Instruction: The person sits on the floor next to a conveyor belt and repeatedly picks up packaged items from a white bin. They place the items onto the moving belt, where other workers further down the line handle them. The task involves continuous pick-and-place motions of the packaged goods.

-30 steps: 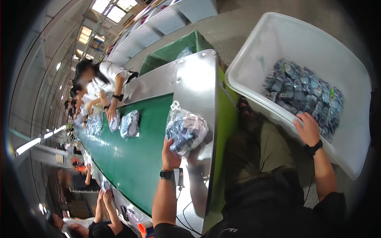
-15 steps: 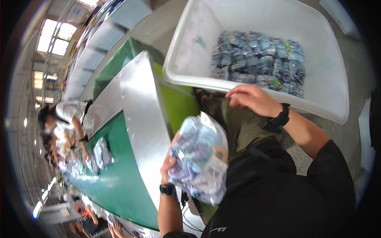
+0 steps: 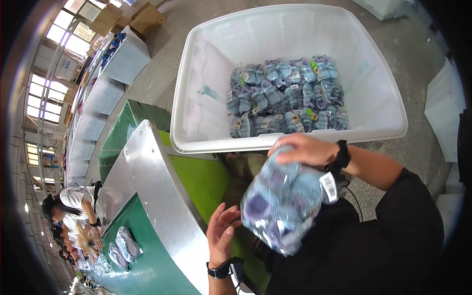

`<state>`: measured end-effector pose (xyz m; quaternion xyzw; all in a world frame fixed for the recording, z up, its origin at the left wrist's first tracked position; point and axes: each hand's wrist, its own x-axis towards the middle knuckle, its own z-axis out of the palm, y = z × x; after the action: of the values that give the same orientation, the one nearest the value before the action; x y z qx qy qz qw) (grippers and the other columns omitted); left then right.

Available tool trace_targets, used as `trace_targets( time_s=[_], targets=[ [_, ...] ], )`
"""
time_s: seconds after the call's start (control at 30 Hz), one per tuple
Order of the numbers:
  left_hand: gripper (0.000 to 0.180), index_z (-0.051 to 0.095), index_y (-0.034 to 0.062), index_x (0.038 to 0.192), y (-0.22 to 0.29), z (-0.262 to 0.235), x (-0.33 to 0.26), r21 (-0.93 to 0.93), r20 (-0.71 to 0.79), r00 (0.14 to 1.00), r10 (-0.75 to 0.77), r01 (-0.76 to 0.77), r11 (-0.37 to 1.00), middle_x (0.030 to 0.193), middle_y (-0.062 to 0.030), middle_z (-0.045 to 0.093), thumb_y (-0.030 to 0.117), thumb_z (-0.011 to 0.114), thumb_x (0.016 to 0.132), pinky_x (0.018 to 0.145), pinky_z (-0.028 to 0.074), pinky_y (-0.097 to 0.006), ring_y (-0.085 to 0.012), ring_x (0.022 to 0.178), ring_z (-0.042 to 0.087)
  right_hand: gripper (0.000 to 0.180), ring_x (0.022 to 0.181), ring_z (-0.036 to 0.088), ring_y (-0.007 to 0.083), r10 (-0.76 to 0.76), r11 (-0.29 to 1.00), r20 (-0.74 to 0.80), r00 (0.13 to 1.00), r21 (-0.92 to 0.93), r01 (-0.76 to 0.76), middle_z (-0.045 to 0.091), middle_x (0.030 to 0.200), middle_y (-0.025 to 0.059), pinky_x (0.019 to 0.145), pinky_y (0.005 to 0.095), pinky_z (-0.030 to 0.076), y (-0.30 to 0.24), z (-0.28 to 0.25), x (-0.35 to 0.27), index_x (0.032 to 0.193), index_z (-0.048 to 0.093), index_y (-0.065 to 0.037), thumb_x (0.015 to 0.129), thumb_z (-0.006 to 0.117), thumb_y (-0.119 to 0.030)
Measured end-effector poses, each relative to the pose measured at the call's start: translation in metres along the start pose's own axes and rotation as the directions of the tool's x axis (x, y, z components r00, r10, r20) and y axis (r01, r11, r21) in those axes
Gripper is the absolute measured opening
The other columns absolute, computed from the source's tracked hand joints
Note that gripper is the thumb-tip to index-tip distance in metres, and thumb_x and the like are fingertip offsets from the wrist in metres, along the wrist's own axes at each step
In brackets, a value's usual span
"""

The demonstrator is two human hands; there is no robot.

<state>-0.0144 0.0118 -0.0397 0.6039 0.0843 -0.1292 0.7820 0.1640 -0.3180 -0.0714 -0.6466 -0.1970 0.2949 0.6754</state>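
Big factory hall, windows high on the left, grey concrete floor, and a green conveyor belt (image 3: 147, 268) with a shiny metal side rail (image 3: 162, 196) running away to the lower left. Co-workers (image 3: 73, 211) stand further down the belt w/ a couple of clear packs (image 3: 125, 244) lying flat on it.

Up close: the right hand (image 3: 307, 150) is clamped over the top of a clear plastic bag of blue and purple items (image 3: 285, 206), fingers curled down onto it, so that hand carries the weight. The bag hangs in mid-air in front of the person's chest, just below the near rim of the big white bin (image 3: 206, 142), not touching belt or bin. A white barcode tag (image 3: 328, 187) sticks out on its right side. The left hand (image 3: 222, 236) is open, fingers spread, palm turned to the bag's lower left corner; fingertips right at the plastic, but can't tell if they actually press it.

Inside the bin, more of the same packs (image 3: 285, 98) sit stacked in neat rows toward the right half; left half bare.

Handling, as I judge it: the film looks slippery and the bag floppy, so a top-only pinch may let it sag or swing. Better w/ the left palm under the low corner, both hands level, and clearing the bin's rim rather than dragging over it.
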Motion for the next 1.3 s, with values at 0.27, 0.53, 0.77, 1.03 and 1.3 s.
trace_targets(
  time_s=[0.27, 0.53, 0.77, 1.03, 1.3],
  targets=[
    [0.052, 0.048, -0.0036, 0.145, -0.001, -0.041, -0.025, 0.116, -0.226, 0.968, 0.105, -0.08, 0.99, 0.127, -0.0179, 0.064, 0.017, 0.063, 0.099, 0.095, 0.058, -0.043, -0.03, 0.112, 0.068, 0.056, 0.095, 0.069, 0.0188, 0.196, 0.943, -0.564, 0.802, 0.334, 0.005, 0.063, 0.121, 0.0124, 0.078, 0.0345, 0.062, 0.017, -0.138, 0.0, 0.141, 0.052, 0.001, 0.1, 0.066, -0.036],
    [0.049, 0.054, -0.0025, 0.14, 0.0, -0.055, -0.052, 0.138, -0.366, 0.924, 0.114, -0.068, 0.988, 0.12, -0.0154, 0.068, 0.019, 0.068, 0.098, 0.089, 0.058, -0.039, -0.0269, 0.105, 0.07, 0.065, 0.103, 0.07, 0.027, 0.238, 0.914, -0.618, 0.749, -0.119, -0.389, 0.062, 0.129, 0.022, 0.079, 0.0394, 0.061, 0.055, -0.157, -0.009, 0.144, 0.05, 0.003, 0.097, 0.069, -0.037],
    [0.043, 0.054, -0.0035, 0.139, 0.001, -0.074, -0.06, 0.124, -0.446, 0.888, 0.114, -0.065, 0.99, 0.119, -0.0164, 0.068, 0.013, 0.062, 0.1, 0.083, 0.057, -0.034, -0.0246, 0.101, 0.07, 0.048, 0.099, 0.067, 0.0292, 0.003, 0.686, -0.111, 0.994, -0.723, -0.083, 0.067, 0.11, 0.0159, 0.083, 0.0417, 0.052, 0.048, -0.069, -0.004, 0.126, 0.063, -0.001, 0.096, 0.068, -0.038],
    [0.041, 0.051, -0.0001, 0.142, -0.026, -0.101, -0.046, -0.115, -0.461, 0.888, 0.006, -0.066, 0.991, 0.12, -0.0131, 0.069, 0.014, 0.056, 0.104, 0.075, 0.06, -0.032, -0.0231, 0.095, 0.072, 0.049, 0.097, 0.065, 0.0385, -0.201, 0.458, -0.196, 0.96, -0.885, -0.085, 0.062, 0.107, 0.0153, 0.08, 0.0473, 0.053, 0.047, -0.02, 0.008, 0.118, 0.066, -0.005, 0.083, 0.079, -0.036],
    [0.041, 0.049, -0.0004, 0.144, -0.037, -0.118, -0.027, -0.483, -0.43, 0.89, 0.147, -0.365, 0.796, 0.12, -0.0154, 0.067, 0.015, 0.055, 0.106, 0.091, 0.058, -0.041, -0.0237, 0.106, 0.068, 0.042, 0.097, 0.061, 0.0456, -0.288, 0.376, -0.198, 0.937, -0.923, -0.079, 0.06, 0.106, 0.0198, 0.08, 0.0489, 0.05, 0.075, -0.022, 0.01, 0.112, 0.061, -0.002, 0.078, 0.08, -0.017]
  ],
)
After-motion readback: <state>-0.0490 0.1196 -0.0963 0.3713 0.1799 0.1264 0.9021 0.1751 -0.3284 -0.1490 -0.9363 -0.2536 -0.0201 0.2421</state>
